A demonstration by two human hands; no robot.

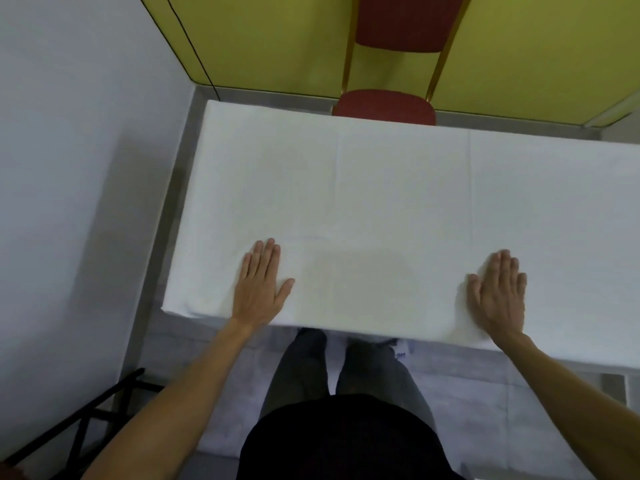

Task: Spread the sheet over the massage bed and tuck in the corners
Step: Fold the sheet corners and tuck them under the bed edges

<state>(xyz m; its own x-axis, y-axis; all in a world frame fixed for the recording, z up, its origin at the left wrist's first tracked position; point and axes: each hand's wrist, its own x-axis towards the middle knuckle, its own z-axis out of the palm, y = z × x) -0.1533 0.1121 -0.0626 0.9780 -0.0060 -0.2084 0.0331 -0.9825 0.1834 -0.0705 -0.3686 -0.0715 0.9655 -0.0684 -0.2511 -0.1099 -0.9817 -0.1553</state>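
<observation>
A white sheet (381,188) lies flat over the massage bed, with faint fold lines across it. It hangs down the near side (467,386) in front of my legs. My left hand (259,285) rests palm down on the sheet near the bed's near edge, close to the left corner (173,306). My right hand (498,292) lies palm down on the sheet further right, also at the near edge. Both hands are flat with fingers extended, holding nothing. Small wrinkles gather beside each hand.
A red chair with a gold frame (384,105) stands behind the bed's far edge, against a yellow-green wall. A white wall (69,168) runs close along the bed's left end. A black metal frame (86,420) stands at the lower left.
</observation>
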